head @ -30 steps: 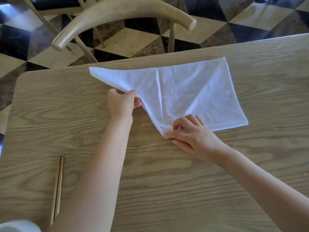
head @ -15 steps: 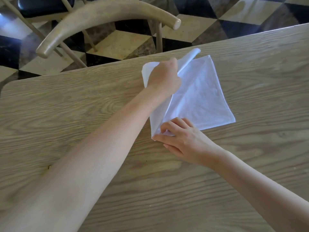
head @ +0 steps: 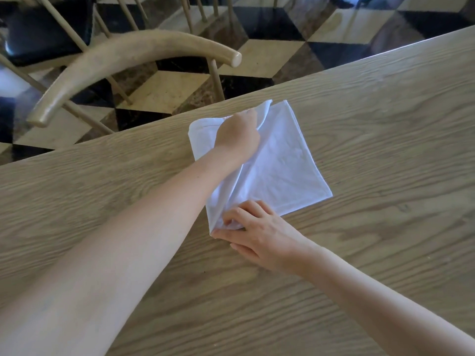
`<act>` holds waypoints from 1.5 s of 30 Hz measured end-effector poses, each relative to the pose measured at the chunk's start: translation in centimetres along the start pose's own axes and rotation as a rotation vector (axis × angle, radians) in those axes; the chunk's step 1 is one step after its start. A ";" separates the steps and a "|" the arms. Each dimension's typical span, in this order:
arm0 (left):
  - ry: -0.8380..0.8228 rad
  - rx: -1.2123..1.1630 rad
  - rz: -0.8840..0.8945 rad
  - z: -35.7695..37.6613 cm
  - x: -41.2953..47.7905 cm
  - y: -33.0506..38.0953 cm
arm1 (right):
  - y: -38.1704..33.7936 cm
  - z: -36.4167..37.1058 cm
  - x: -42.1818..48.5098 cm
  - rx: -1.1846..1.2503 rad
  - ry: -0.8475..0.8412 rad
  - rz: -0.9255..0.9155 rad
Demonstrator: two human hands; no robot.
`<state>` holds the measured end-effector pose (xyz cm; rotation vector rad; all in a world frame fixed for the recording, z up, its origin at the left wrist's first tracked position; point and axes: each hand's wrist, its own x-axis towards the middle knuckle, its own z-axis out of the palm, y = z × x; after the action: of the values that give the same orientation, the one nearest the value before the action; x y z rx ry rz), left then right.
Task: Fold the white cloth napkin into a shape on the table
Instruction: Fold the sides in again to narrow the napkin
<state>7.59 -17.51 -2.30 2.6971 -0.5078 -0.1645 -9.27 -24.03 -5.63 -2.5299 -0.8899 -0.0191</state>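
The white cloth napkin (head: 282, 170) lies on the wooden table (head: 385, 124) near its far edge, folded into a rough square. My left hand (head: 237, 136) grips the napkin's folded-over corner and holds that flap a little above the far corner of the cloth. My right hand (head: 257, 233) presses its fingertips on the napkin's near corner and pins it to the table. The left part of the napkin is hidden under my left hand and forearm.
A wooden chair with a curved backrest (head: 123, 62) stands beyond the table's far edge on the left. The floor (head: 270, 50) behind it has dark and pale tiles. The table's far edge runs diagonally from lower left to upper right.
My left hand carried the napkin's left point over to the right, turning the wide triangle into a square. My right hand stayed on the near corner. The camera view shifted.
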 end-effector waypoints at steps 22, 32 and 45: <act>0.049 -0.280 0.010 -0.9 -1.9 0.4 | 0.8 -1.6 -0.6 0.394 0.098 0.098; 0.406 -0.079 -0.211 2.4 -22.5 -2.2 | 6.1 -3.7 4.2 -0.030 0.055 0.396; 0.405 0.089 -0.080 4.0 -21.6 -2.1 | 11.9 -5.4 6.0 0.094 0.162 0.385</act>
<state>-12.50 -9.13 -5.87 2.7339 -0.2885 0.3846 3.28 -30.98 -4.76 -2.5255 -0.3259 -0.0592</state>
